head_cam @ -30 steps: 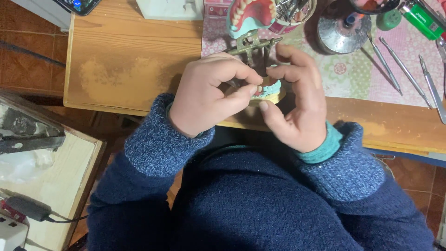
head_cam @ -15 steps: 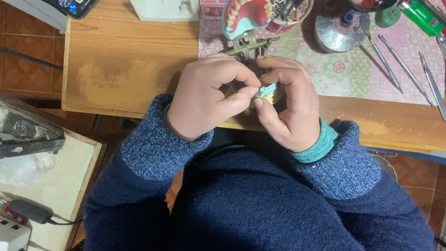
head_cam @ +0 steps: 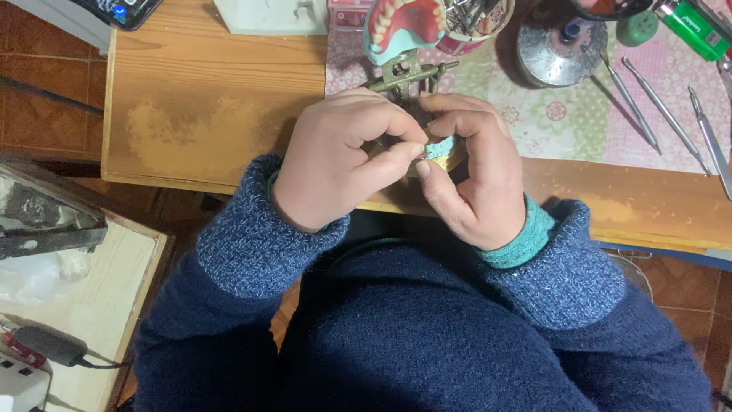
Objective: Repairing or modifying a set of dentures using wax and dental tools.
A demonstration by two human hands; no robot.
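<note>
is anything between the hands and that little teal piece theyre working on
Nothing visible does. The left hand and right hand both already pinch the small teal piece between their fingertips, above the edge of the wooden table.

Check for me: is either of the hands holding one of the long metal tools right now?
No: the metal tools lie untouched on the patterned mat, while both hands pinch a small teal piece.

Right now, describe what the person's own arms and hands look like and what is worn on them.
Both hands are bare: no gloves, rings or watch show on the left hand or the right hand. Each arm wears a dark blue speckled knit sweater sleeve with a ribbed cuff. At the right wrist a teal inner cuff sticks out; a thin teal edge shows at the left wrist.
</note>
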